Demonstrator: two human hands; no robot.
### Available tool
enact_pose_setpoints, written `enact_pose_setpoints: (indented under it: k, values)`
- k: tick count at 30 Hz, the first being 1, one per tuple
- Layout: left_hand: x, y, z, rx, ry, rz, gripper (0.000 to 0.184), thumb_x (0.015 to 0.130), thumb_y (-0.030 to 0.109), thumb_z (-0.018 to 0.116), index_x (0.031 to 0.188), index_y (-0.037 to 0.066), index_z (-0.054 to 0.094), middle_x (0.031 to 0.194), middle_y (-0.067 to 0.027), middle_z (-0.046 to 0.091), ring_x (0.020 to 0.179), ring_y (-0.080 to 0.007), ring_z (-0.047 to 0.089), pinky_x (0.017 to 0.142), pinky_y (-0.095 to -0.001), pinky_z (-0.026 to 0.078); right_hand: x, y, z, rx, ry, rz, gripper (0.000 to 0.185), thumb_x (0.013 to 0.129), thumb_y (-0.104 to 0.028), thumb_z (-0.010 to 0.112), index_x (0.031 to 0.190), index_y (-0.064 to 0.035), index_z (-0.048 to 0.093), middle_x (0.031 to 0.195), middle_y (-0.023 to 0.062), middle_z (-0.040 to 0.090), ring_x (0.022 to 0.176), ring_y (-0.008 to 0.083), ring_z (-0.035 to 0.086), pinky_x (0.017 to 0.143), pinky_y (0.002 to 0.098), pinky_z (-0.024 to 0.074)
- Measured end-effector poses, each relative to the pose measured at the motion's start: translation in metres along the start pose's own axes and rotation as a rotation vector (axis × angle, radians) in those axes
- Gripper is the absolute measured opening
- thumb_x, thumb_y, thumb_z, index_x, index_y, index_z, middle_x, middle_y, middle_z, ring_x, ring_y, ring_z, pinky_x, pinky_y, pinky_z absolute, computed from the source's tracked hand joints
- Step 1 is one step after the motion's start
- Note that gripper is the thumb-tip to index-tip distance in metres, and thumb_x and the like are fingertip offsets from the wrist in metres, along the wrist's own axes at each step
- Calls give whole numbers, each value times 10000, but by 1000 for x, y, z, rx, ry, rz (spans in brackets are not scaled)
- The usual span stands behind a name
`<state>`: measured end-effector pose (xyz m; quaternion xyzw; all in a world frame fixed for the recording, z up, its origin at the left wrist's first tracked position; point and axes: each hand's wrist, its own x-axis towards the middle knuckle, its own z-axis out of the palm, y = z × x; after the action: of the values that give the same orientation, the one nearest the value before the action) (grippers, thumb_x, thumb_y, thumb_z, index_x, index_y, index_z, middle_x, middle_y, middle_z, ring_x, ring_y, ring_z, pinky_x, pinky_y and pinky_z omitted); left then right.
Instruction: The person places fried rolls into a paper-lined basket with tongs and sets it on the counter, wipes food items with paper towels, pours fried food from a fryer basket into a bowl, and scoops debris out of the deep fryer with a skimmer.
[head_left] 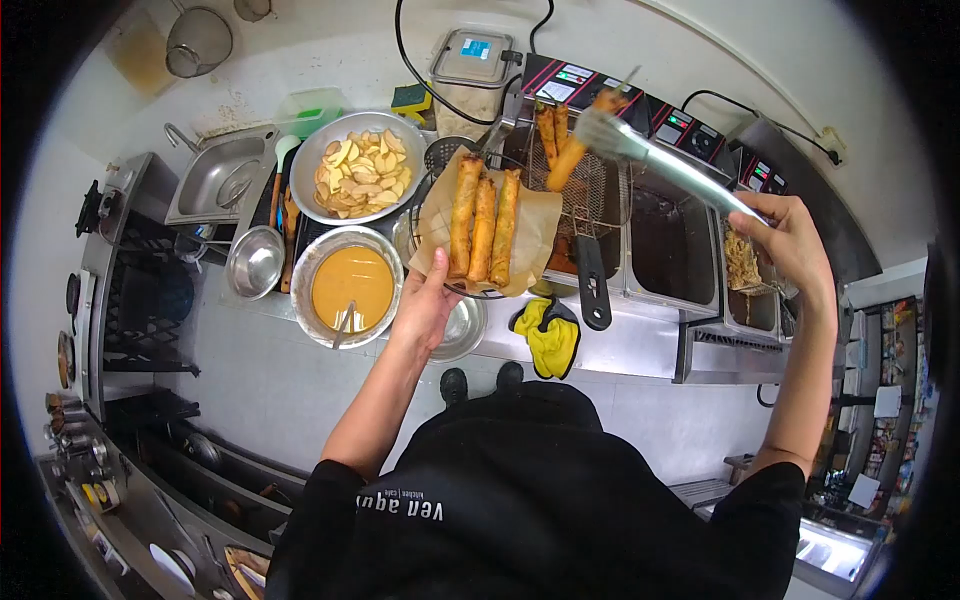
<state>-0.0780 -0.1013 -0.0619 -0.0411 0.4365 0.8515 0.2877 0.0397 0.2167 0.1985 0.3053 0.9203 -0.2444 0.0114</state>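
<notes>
L hand (428, 300) grips tray (487, 295) by rim, L of basket (597, 205), prob. level so 3 rolls (482, 232) don't slide. R hand (785, 235) wrapped round tongs (690, 172), appar. pinching 1 roll (566, 166) over basket.

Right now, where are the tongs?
In the head view, the tongs are at upper right, in the right hand, their tips by the fryer basket.

Wide downward view from the head

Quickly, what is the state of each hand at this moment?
Left hand: closed, holding the paper-lined basket.
Right hand: closed, holding the metal tongs.
</notes>
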Motion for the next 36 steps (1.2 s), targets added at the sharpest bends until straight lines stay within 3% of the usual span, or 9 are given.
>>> enact_pose_setpoints:
  k: [7,11,12,20,26,28,29,30,36]
  values:
    - [1,2,7,-30,-5,-14,492,965,316,493,1385,109,339,1343,-78,469,1192,-238,498,971,-435,434,-8,-30,20,-240,-177,-270,267,770,-160,703,989,-7,700,693,88,664,612,160,597,601,315,454]
    - [0,-2,2,-34,-63,20,485,969,307,487,1387,113,336,1342,-76,469,1198,-238,491,975,-443,429,18,-37,19,-271,-346,-226,243,789,-177,696,977,-22,711,615,54,618,474,122,535,438,277,422]
    - [-1,-2,2,-36,-65,18,485,969,307,487,1387,113,336,1342,-76,469,1198,-238,491,975,-443,429,17,-51,18,-266,-368,-113,239,806,-193,691,987,-38,712,603,34,603,419,95,491,382,249,393]
    - [-13,-7,4,-47,-10,-10,500,953,340,514,1357,86,366,1317,-72,484,1190,-211,486,973,-403,432,35,-77,13,-337,-486,-20,250,825,-230,678,998,-52,707,605,-3,593,413,71,474,389,221,401]
    - [-11,-6,-12,-42,-52,10,519,956,342,508,1390,121,330,1336,-70,468,1185,-214,494,968,-408,438,52,-58,-24,-293,-323,-69,272,767,-169,714,989,-11,697,607,47,610,409,81,509,371,227,400]
    - [-9,-7,-17,-54,-43,-1,521,957,342,504,1393,119,327,1336,-72,468,1182,-218,497,969,-408,438,77,-34,2,-491,-68,-179,302,755,-210,724,995,-28,696,695,112,661,527,185,617,494,305,496]
    - [-9,-7,-19,-66,-30,-14,523,959,342,500,1397,116,323,1336,-73,468,1180,-221,500,970,-407,438,98,-12,22,-697,80,-335,331,751,-270,724,1016,-74,696,838,148,688,756,277,670,698,379,528]
    - [-10,-5,-19,-54,-35,-20,528,960,348,495,1392,99,323,1341,-80,464,1188,-227,496,969,-409,441,107,-8,40,-705,126,-256,341,749,-316,721,1034,-131,700,934,140,686,922,305,646,824,400,499]
    - [-16,6,-14,0,-6,-4,520,963,355,489,1380,85,335,1323,-89,484,1177,-231,514,951,-417,456,131,2,79,-653,136,-223,332,740,-329,728,1019,-152,705,946,141,680,939,310,644,816,422,507]
